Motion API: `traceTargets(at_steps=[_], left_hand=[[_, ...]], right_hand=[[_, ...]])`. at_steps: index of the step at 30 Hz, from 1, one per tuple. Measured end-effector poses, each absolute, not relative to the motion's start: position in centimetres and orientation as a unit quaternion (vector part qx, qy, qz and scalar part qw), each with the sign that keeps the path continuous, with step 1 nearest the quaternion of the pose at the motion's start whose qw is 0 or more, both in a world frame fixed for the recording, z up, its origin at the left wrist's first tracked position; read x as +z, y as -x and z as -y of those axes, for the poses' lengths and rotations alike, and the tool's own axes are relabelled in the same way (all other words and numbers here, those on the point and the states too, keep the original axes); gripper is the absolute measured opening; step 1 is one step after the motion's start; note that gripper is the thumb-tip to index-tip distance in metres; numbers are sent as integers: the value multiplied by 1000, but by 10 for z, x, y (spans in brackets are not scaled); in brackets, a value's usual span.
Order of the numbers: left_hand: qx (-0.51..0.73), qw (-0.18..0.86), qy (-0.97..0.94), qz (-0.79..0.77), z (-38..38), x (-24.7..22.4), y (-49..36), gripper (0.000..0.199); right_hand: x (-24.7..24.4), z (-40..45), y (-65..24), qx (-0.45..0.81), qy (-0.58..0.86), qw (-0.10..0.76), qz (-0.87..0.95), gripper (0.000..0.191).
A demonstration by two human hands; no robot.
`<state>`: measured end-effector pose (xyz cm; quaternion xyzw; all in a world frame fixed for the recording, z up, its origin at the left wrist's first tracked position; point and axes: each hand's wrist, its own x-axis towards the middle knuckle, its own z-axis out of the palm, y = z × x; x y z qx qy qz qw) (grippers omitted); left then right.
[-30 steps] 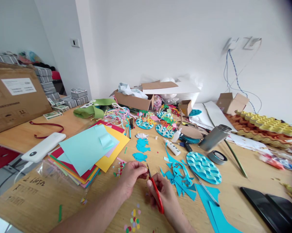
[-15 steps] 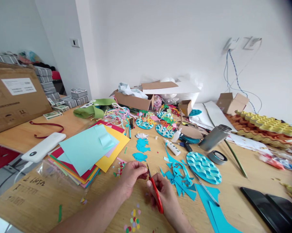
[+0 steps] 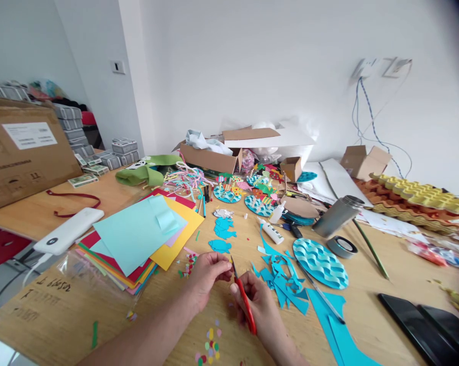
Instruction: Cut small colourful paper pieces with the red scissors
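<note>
My right hand (image 3: 255,300) grips a pair of red-handled scissors (image 3: 247,306), their blades pointing up and away toward my left fingertips. My left hand (image 3: 210,277) is closed in a pinch just left of the blades; whatever lies between thumb and fingers is too small or hidden to make out. Beyond the hands are blue paper fish (image 3: 219,246), with more fish cut-outs (image 3: 224,227) behind. Blue paper scraps (image 3: 284,282) are heaped right of my right hand. Small coloured paper dots (image 3: 210,345) are scattered on the table below the hands.
Coloured paper sheets (image 3: 133,239) are stacked at left, near a white power bank (image 3: 69,231). To the right are a wavy blue oval (image 3: 320,263), a tape roll (image 3: 342,247), a metal flask (image 3: 338,216) and a pen (image 3: 324,297). A glue bottle (image 3: 272,232) lies beyond the scraps.
</note>
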<state>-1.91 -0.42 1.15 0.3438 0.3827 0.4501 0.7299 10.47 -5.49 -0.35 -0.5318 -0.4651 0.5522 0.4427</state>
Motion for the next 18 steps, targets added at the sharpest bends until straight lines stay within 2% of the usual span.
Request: traceTargets(at_steps=[9,15,18], left_hand=[[454,720,-358,-383,2,12,20,10],[392,685,-460,-407,4,12,20,9],[345,666,-514,-415,6,11,20,8]], right_hand=[[0,55,-104,542,543,443,464,38],[9,52,-109,474,547,553,412,34],[13,52,-111,476,528,578,400,32]])
